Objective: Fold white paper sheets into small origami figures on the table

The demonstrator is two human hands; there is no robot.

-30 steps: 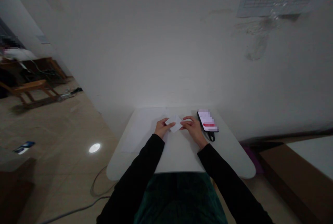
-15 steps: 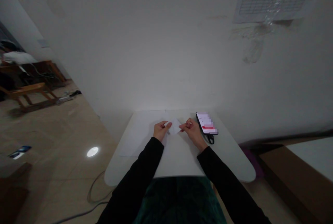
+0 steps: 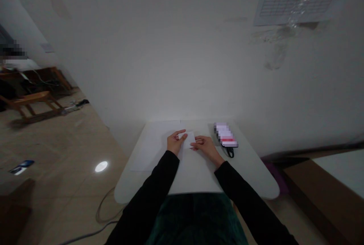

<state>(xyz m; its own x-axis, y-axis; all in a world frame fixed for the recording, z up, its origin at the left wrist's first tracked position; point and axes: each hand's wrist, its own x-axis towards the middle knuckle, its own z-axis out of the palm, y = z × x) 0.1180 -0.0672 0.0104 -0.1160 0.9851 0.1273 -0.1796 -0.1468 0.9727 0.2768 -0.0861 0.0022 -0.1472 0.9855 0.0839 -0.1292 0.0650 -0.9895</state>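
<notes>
A small piece of folded white paper (image 3: 189, 139) lies low over the table, its corners roughly square to my view. My left hand (image 3: 176, 142) grips its left edge between thumb and fingers. My right hand (image 3: 205, 146) comes in from the other side, its fingertips pressed on the paper's lower right part. A larger white paper sheet (image 3: 153, 146) lies flat under and left of my left hand, on a white round-cornered table (image 3: 196, 178). Black sleeves cover both my forearms.
A phone (image 3: 226, 135) with a black strap (image 3: 229, 152) lies right of my right hand, its screen pixelated. The table's far edge meets a white wall (image 3: 182, 66). A cable (image 3: 105, 209) runs over the tiled floor (image 3: 65, 150) at lower left.
The folded paper has turned from a tilted diamond to a squarer position and looks flatter. My right hand has moved left and closer to my left hand.
</notes>
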